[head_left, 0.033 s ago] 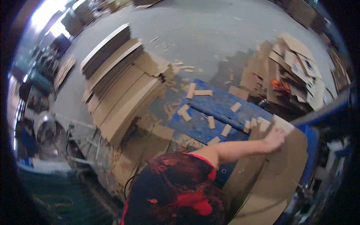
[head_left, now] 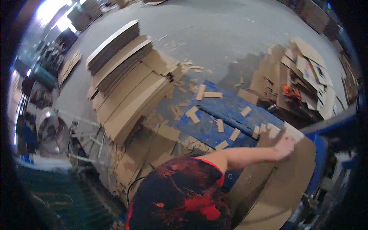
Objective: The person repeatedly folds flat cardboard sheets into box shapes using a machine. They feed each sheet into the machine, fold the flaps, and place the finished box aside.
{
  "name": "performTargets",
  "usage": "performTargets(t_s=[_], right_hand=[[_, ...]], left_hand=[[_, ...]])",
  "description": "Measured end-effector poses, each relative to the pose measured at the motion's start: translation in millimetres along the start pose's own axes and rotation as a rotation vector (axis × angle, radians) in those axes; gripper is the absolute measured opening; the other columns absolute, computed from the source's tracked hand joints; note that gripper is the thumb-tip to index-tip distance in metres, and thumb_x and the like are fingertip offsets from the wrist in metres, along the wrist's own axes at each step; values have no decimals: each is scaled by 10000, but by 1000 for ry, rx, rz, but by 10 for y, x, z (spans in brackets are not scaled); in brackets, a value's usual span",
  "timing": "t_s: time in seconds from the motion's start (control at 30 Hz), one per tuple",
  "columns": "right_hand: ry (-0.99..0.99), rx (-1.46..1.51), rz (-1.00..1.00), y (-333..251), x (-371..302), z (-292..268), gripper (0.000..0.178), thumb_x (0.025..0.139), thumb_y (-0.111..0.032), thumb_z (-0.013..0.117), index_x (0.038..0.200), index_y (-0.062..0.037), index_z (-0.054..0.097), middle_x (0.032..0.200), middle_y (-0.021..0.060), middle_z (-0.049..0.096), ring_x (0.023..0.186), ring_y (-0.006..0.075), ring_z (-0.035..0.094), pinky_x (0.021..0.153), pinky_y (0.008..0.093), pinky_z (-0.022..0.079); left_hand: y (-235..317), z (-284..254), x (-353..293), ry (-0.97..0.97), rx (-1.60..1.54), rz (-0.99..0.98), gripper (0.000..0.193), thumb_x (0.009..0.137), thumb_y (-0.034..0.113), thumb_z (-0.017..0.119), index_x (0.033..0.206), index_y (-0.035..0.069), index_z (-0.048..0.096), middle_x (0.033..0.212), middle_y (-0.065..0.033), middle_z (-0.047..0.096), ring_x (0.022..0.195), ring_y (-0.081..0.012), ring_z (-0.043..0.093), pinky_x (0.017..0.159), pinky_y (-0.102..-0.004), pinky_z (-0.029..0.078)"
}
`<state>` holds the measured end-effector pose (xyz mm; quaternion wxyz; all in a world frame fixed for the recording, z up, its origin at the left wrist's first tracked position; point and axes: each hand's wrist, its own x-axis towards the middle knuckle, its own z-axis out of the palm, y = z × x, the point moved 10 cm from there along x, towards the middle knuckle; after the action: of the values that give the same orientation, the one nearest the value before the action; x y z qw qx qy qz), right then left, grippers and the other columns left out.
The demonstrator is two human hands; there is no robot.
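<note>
My left arm reaches right from a black and red sleeve. At its end my left hand [head_left: 285, 147] is at the far part of a long brown cardboard sheet [head_left: 293, 168], with its fingers bent and closed on the board. The sheet lies lengthwise along the right side of a blue worktable [head_left: 234, 102], with a fold or gap running down it. Small cardboard strips [head_left: 235, 134] are scattered on the blue surface just left of the hand. My right hand is out of the picture.
Tall stacks of flat cardboard [head_left: 132, 90] stand on the left. At the right lies a heap of cardboard scraps [head_left: 306, 73] with an orange item [head_left: 291, 92] on it. Offcuts litter the grey floor [head_left: 207, 34]. A metal frame [head_left: 84, 126] stands at the left.
The whole view has shifted slightly, so things sit a little farther right and mostly lower. My left hand stays at the same part of the cardboard sheet.
</note>
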<state>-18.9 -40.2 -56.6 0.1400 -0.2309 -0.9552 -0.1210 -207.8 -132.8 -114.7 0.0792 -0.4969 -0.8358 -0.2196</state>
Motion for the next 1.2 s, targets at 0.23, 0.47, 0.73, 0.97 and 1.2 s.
performTargets(t_s=[0.23,0.47,0.73,0.97,1.2], right_hand=[[16,95,-2,-390,332,-104,557,848,-133,563,1362,17,410,1334,243,466,1241,385,444,1087,427,306],[-58,35,355,-24,-2194,-597,566,864,-164,578,1362,38,401,1362,248,440,1262,380,427,1095,419,298],[-67,-810,1806,-1013,-6339,-2530,669,912,-342,584,1389,60,343,1397,247,403,1280,335,420,1084,425,312],[1758,1051,1628,-1784,-6993,-1835,466,916,-210,595,1309,4,467,1215,115,576,1050,255,587,903,405,482],[579,338,1935,-1523,-5860,-2567,534,831,-119,655,1332,-71,479,1311,149,509,1201,298,491,1000,473,392]], left_hand=[[-283,-189,174,52,-488,-257,415,758,136,636,1132,-13,531,1052,-186,534,963,-357,523,752,-457,447],[-308,-259,-147,-11,-1734,-620,579,692,150,716,1199,45,456,936,-136,544,867,-237,544,683,-398,462],[-79,-71,-1116,-856,-1948,-594,455,878,188,528,1268,-33,449,1164,-190,553,1054,-286,561,906,-448,456],[-696,-384,-990,-631,-1687,-678,458,865,82,607,1293,-4,472,1242,-134,556,1129,-270,549,977,-409,443],[108,-824,-1058,-437,-1040,178,433,874,141,643,1259,1,503,1197,-116,567,1073,-252,546,941,-350,421]])
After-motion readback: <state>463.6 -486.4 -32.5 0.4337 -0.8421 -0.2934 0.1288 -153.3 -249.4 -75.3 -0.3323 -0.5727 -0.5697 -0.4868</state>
